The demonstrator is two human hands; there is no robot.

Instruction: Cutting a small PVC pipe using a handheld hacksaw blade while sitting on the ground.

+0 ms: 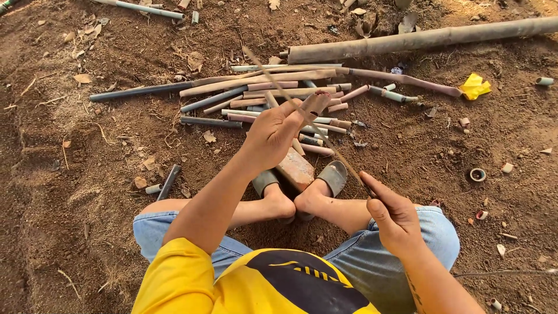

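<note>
I sit on bare earth with my feet together. My left hand (278, 129) is raised in front of me and grips a short dusty pipe piece (315, 104), its open end pointing away. My right hand (392, 214) is lower, near my right knee, and holds the near end of a long thin stick (302, 116). The stick runs up and to the left, crossing the pipe piece at my left hand. A reddish brick (295, 168) lies between my sandalled feet (334, 176).
A pile of cut pipes (273, 93) in grey and tan lies just beyond my feet. A long thick pipe (418, 39) stretches across the top right. A yellow crumpled scrap (474, 86), small pipe rings (477, 174) and dry leaves are scattered on the soil.
</note>
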